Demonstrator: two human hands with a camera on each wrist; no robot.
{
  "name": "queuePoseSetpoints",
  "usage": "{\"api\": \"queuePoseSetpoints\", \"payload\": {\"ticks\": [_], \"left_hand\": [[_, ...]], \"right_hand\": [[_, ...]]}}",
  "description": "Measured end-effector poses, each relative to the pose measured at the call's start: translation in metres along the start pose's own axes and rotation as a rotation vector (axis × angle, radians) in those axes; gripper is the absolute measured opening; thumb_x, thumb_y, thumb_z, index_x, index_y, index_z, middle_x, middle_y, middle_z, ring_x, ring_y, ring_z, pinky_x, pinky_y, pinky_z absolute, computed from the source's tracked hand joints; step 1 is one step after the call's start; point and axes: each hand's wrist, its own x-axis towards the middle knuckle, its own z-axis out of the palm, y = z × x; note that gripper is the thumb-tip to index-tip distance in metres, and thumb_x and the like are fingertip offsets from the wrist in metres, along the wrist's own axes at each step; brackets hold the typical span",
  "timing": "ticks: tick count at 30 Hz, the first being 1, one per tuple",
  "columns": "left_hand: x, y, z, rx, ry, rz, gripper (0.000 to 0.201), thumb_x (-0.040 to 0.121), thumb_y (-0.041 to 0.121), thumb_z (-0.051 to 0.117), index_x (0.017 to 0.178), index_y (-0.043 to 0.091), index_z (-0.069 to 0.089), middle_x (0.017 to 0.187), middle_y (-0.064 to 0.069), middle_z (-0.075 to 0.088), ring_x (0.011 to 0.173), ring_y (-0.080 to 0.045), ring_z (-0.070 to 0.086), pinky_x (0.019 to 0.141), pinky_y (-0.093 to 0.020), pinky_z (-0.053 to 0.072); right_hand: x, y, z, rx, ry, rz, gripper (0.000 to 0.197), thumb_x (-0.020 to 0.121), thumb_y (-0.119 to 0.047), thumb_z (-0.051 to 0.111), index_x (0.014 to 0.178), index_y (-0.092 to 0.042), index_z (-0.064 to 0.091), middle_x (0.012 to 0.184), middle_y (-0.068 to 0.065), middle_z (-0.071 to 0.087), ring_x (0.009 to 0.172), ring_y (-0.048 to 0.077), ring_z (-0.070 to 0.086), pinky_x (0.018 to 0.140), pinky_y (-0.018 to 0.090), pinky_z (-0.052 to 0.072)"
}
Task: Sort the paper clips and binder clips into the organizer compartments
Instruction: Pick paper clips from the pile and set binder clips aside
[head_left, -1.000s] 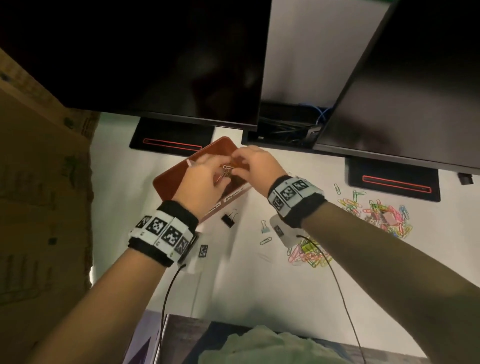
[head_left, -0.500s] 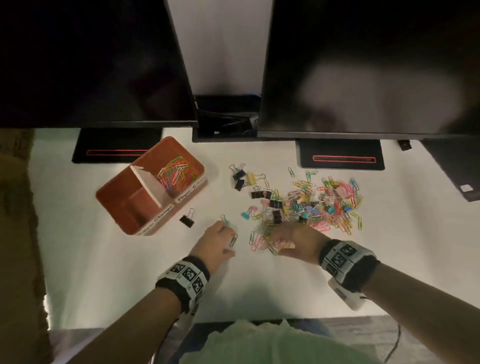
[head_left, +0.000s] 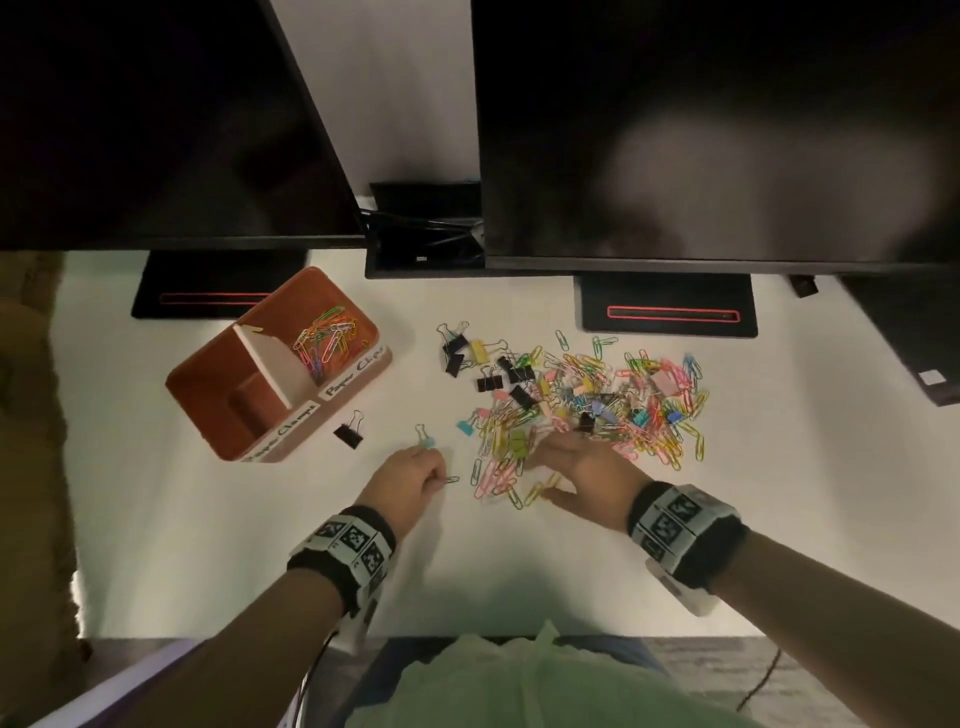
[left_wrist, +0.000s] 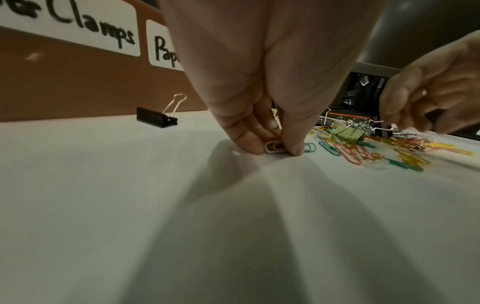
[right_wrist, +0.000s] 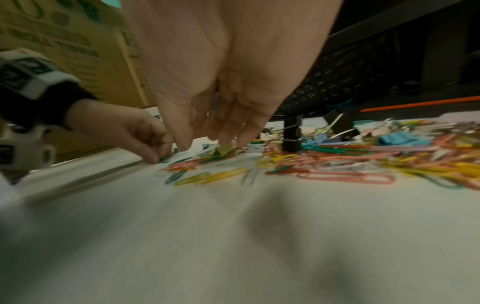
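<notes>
Table: white table under two dark monitors.
Left hand: small white wire paper clip is pinched; should be lifted flat.
Right hand: fingers spread loosely over the colourful clip pile, nothing held.

White table: brown two-compartment organizer at left, lone black binder clip just beside it, teal binder clip nearby, big mixed pile of coloured paper clips and binder clips at centre-right, two black monitor bases at back.

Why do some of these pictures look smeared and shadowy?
Right wrist view: motion blur smears the paper clips and desk. Left wrist view: sharper, the left hand throwing long shadows toward the camera. Head view: wide-angle bending, dim edges, a pale reflection on the dark monitor.
</notes>
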Motion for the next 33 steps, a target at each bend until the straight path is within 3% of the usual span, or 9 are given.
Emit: {"api": "queuePoseSetpoints", "payload": {"ticks": [3, 7, 12, 16, 19, 22, 28, 30, 33], "left_hand": [[0.001, 0.001, 0.001, -0.032, -0.003, -0.004, 0.011, 0.087, 0.011, 0.055, 0.096, 0.013, 0.06, 0.087, 0.001, 0.053, 0.086, -0.017, 0.052, 0.078, -0.025, 0.04], [0.006, 0.01, 0.003, -0.027, -0.033, 0.045, 0.012, 0.087, 0.02, 0.06, 0.089, 0.008, 0.063, 0.091, -0.002, 0.05, 0.084, -0.017, 0.051, 0.086, -0.036, 0.047], [0.005, 0.032, 0.011, -0.043, 0.091, 0.112, 0.018, 0.078, 0.027, 0.071, 0.078, 0.01, 0.063, 0.097, 0.002, 0.046, 0.091, -0.015, 0.048, 0.085, -0.031, 0.046], [0.001, 0.047, 0.03, -0.032, 0.069, 0.041, 0.02, 0.072, 0.03, 0.075, 0.068, 0.015, 0.063, 0.127, 0.003, 0.042, 0.102, -0.014, 0.045, 0.091, -0.032, 0.043], [0.003, 0.045, 0.042, -0.077, 0.097, -0.009, 0.019, 0.072, 0.024, 0.075, 0.068, 0.012, 0.061, 0.124, 0.003, 0.044, 0.097, -0.011, 0.046, 0.089, -0.028, 0.043], [0.008, 0.038, 0.041, -0.167, 0.158, -0.035, 0.019, 0.077, 0.014, 0.069, 0.072, 0.016, 0.051, 0.102, 0.002, 0.05, 0.083, -0.009, 0.048, 0.077, -0.016, 0.04], [0.016, 0.03, 0.023, -0.052, 0.153, 0.015, 0.021, 0.083, 0.016, 0.063, 0.07, 0.019, 0.047, 0.079, -0.002, 0.056, 0.076, -0.018, 0.049, 0.072, -0.035, 0.047], [0.018, 0.03, 0.019, -0.087, 0.136, -0.012, 0.01, 0.084, 0.016, 0.062, 0.083, 0.017, 0.052, 0.082, -0.003, 0.059, 0.079, -0.018, 0.053, 0.075, -0.033, 0.048], [0.022, 0.03, 0.016, -0.121, 0.093, -0.033, 0.028, 0.085, 0.012, 0.061, 0.112, 0.013, 0.056, 0.094, -0.006, 0.063, 0.088, -0.019, 0.057, 0.084, -0.03, 0.047]], "right_hand": [[0.003, -0.011, 0.011, 0.072, -0.173, -0.072, 0.044, 0.089, -0.02, 0.058, 0.132, -0.021, 0.048, 0.134, 0.002, 0.05, 0.122, 0.019, 0.048, 0.102, 0.032, 0.043], [0.02, -0.013, 0.016, 0.018, -0.119, -0.031, 0.056, 0.087, -0.021, 0.06, 0.139, -0.016, 0.04, 0.143, 0.005, 0.04, 0.131, 0.021, 0.039, 0.11, 0.03, 0.033], [0.022, 0.0, 0.008, -0.116, -0.02, 0.045, 0.066, 0.08, -0.03, 0.067, 0.138, -0.021, 0.038, 0.14, 0.003, 0.042, 0.127, 0.024, 0.041, 0.1, 0.045, 0.042], [0.036, -0.004, 0.004, -0.191, -0.182, -0.039, 0.085, 0.077, -0.031, 0.071, 0.144, -0.029, 0.02, 0.151, 0.001, 0.027, 0.135, 0.024, 0.031, 0.106, 0.05, 0.036], [0.05, -0.008, 0.003, -0.257, -0.308, -0.049, 0.092, 0.075, -0.029, 0.073, 0.146, -0.029, 0.014, 0.157, -0.002, 0.009, 0.139, 0.024, 0.023, 0.108, 0.052, 0.032], [0.059, -0.008, -0.001, -0.277, -0.306, -0.053, 0.077, 0.08, -0.027, 0.069, 0.144, -0.022, 0.027, 0.15, 0.002, 0.025, 0.131, 0.024, 0.035, 0.103, 0.044, 0.039], [0.059, -0.002, -0.002, -0.155, -0.177, -0.016, 0.037, 0.087, -0.022, 0.061, 0.123, -0.012, 0.056, 0.113, 0.009, 0.052, 0.106, 0.026, 0.051, 0.088, 0.041, 0.047], [0.058, -0.002, -0.002, -0.146, -0.152, 0.002, 0.03, 0.088, -0.023, 0.06, 0.115, -0.01, 0.06, 0.109, 0.01, 0.054, 0.105, 0.026, 0.049, 0.088, 0.039, 0.045], [0.057, -0.003, 0.0, -0.137, -0.131, 0.017, 0.028, 0.086, -0.022, 0.063, 0.109, -0.007, 0.064, 0.107, 0.011, 0.054, 0.103, 0.026, 0.049, 0.087, 0.037, 0.045]]}}
